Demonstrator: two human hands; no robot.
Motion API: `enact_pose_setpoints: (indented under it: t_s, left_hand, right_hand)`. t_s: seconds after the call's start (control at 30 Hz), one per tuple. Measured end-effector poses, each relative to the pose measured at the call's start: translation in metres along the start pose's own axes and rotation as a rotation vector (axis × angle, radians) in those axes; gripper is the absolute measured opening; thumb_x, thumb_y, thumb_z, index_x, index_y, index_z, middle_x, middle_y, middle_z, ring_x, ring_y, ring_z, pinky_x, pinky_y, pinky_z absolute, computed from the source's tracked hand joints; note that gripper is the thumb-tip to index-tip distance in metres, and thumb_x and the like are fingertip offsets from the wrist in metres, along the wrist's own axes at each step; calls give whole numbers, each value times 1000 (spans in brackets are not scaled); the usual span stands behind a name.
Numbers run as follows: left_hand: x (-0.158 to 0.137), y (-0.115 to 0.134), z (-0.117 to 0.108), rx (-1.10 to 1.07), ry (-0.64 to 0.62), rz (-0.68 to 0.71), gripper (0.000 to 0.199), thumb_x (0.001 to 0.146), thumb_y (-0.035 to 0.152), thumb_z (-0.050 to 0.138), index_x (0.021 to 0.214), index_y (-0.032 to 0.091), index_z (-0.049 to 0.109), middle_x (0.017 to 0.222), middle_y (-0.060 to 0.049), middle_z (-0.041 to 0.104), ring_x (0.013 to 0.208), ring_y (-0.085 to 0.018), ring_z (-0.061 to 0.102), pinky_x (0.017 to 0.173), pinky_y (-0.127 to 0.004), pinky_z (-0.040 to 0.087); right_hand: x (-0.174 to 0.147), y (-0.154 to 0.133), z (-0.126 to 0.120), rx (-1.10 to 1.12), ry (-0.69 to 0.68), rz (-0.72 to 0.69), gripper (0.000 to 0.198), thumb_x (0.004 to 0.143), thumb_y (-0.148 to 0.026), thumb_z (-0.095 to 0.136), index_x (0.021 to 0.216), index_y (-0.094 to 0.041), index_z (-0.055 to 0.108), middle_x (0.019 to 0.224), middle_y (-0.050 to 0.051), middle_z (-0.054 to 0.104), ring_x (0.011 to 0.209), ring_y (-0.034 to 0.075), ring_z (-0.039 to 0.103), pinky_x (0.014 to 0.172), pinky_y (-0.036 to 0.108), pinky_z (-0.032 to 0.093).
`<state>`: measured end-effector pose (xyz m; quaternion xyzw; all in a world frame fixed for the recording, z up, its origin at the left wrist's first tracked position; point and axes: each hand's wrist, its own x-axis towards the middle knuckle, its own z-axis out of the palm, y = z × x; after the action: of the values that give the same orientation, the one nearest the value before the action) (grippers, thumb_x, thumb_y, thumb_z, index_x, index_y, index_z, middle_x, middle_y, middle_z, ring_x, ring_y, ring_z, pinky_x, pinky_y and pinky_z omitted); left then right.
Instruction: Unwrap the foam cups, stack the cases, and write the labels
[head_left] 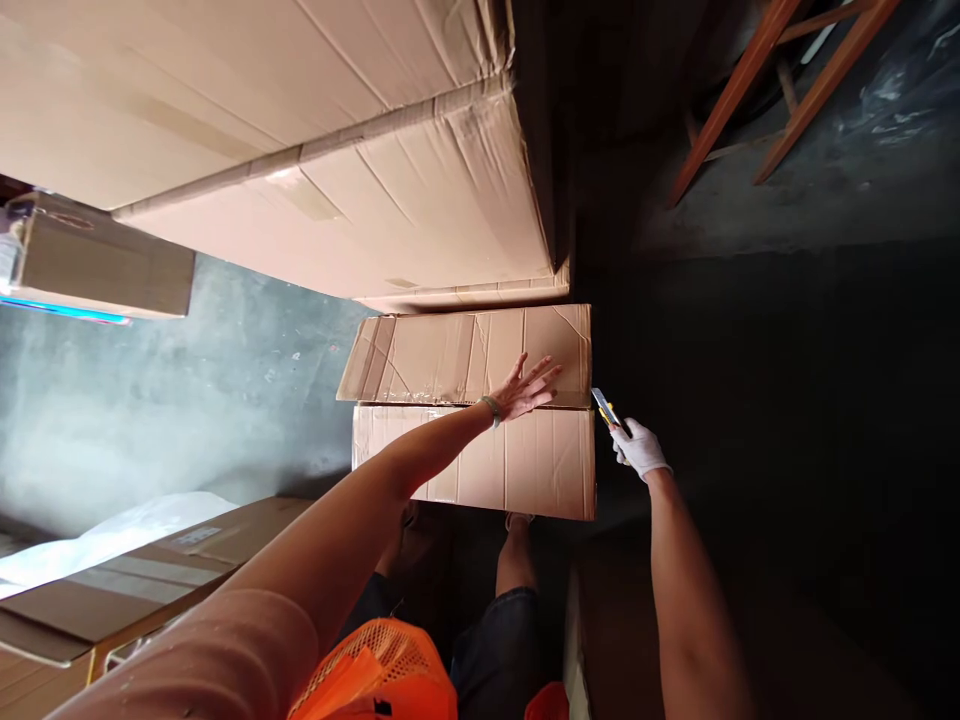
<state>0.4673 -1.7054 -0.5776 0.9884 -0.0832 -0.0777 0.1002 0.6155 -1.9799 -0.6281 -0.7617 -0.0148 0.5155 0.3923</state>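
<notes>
A brown cardboard box (472, 455) stands on the floor in front of my feet, its two long top flaps meeting at a seam. My left hand (527, 388), bare and with a band at the wrist, rests with spread fingers over the far flap (420, 358), close to the seam. Just off the box's right end, my right hand (641, 448) wears a white glove and is closed around a yellow utility knife (606, 408). The knife's blade points up toward the right end of the seam and looks apart from the cardboard.
Large stacked cartons (360, 210) rise directly behind the box. Another carton (112, 255) is at the far left, and an opened one (135, 570) with clear plastic (142, 525) lies at the lower left. A wooden ladder-like frame (739, 105) stands at the upper right.
</notes>
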Motion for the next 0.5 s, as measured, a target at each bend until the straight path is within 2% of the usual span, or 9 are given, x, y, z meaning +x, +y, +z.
enact_pose_setpoints:
  t_s: [0.07,0.17,0.23,0.3,0.37,0.43,0.5]
  left_hand:
    - [2,-2,-9,-35,3,-9,42,83,7,67,122,21,61,158,-16,40,152,-38,22,116,-78,10]
    - [9,-18,-38,-50,63,-119,42,87,6,60,128,19,58,160,-19,37,155,-36,15,116,-77,3]
    - [12,-31,-65,-81,38,-135,56,86,11,66,139,19,50,163,-20,29,155,-36,12,118,-73,3]
    - [3,-35,-92,-161,-88,-90,84,77,25,81,150,21,39,166,-21,20,154,-40,12,118,-72,9]
    - [-24,-24,-113,-271,-240,-98,107,67,42,88,155,22,30,166,-23,16,152,-46,16,114,-74,18]
    - [-73,-1,-127,-399,-360,-184,95,75,49,80,154,21,34,164,-24,23,148,-44,30,112,-67,33]
    - [-136,26,-136,-534,-435,-369,78,82,43,71,149,19,41,162,-24,29,138,-39,47,107,-56,44]
  right_hand:
    - [-2,5,-2,-24,-15,22,29,79,-48,71,82,-21,59,51,-8,51,35,6,43,36,19,31]
    - [-10,17,5,-28,-17,68,31,66,-42,81,79,-21,62,48,-9,52,34,6,42,37,19,28]
    - [-22,24,15,22,53,90,34,63,-43,81,79,-20,61,48,-8,53,35,6,44,39,18,29]
    - [-43,24,23,114,214,106,41,67,-56,73,82,-20,57,54,-6,56,39,7,49,41,19,35]
    - [-74,14,24,231,427,120,51,73,-71,53,88,-22,51,60,-4,57,44,11,53,44,23,42]
    - [-114,-2,17,343,595,129,58,73,-78,38,94,-25,46,58,-4,53,44,15,54,44,30,47]
    - [-159,-22,5,438,663,113,58,66,-78,36,94,-28,46,51,-5,45,39,20,50,39,37,47]
